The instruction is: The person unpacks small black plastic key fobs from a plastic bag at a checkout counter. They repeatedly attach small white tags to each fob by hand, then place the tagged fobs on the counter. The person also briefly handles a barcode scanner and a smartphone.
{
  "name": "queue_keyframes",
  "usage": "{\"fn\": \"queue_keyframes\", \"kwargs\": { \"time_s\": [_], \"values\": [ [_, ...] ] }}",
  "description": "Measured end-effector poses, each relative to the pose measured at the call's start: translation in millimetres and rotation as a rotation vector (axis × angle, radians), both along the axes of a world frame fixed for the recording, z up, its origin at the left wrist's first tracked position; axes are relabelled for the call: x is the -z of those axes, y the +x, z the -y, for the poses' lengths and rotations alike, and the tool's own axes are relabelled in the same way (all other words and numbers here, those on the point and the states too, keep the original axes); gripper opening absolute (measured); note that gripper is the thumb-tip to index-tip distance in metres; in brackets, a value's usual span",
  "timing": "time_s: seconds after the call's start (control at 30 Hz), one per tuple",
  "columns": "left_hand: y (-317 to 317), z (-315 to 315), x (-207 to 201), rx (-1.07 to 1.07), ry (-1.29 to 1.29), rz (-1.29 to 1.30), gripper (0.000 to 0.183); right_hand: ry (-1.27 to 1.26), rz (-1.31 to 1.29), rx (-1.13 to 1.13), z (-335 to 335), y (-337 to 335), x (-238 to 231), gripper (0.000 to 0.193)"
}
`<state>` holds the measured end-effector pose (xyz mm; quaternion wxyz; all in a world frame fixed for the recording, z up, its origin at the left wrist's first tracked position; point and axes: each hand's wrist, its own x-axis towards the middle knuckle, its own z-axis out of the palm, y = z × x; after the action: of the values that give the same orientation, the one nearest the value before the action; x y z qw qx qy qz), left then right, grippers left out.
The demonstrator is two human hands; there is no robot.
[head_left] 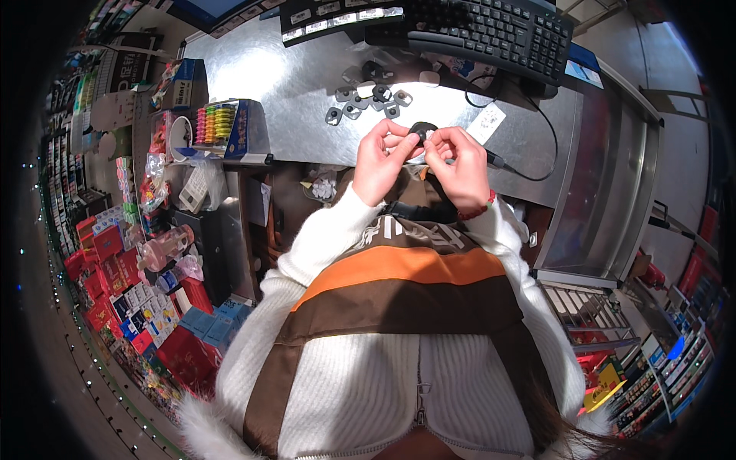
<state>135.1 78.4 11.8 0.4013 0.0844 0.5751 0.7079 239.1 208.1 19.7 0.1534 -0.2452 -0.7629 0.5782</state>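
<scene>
Close in front of me, above the near edge of the metal counter (314,92), both my hands pinch a small black rounded piece (421,130). The fingers and thumb of my left hand (381,159) close on its left side. My right hand (460,162) grips its right side with the fingertips, where a small pale bit shows. Just beyond lie several similar small pieces (357,101), dark, rounded square plates with black round knobs. The exact kind of these pieces is too small to tell.
A black keyboard (491,38) stands at the far side, its cable (553,146) curving down the right. A white card (486,123) lies beside my right hand. On the left are a box of colourful rolls (215,123) and crowded shelves. A metal-framed unit (606,169) bounds the right.
</scene>
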Motion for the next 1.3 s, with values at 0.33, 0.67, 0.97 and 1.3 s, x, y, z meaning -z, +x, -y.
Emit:
{"fn": "queue_keyframes", "kwargs": {
  "time_s": [0.33,0.67,0.97,1.3],
  "values": [
    [-2.4,2.1,-0.2,0.016,-0.044,0.034,0.009,0.097,-0.099,0.068,5.7,-1.4,4.9,0.016],
    [1.0,1.2,0.1,0.017,-0.014,-0.002,0.009,-0.015,-0.049,-0.003,0.4,0.8,4.8,0.013],
    [3.6,7.9,2.7,0.026,-0.053,-0.038,0.009,-0.020,-0.015,-0.085,-2.6,1.7,9.6,0.014],
    [7.3,5.1,0.2,-0.003,-0.059,-0.085,0.009,0.022,-0.086,0.124,16.2,-4.1,1.1,0.021]
  ]
}}
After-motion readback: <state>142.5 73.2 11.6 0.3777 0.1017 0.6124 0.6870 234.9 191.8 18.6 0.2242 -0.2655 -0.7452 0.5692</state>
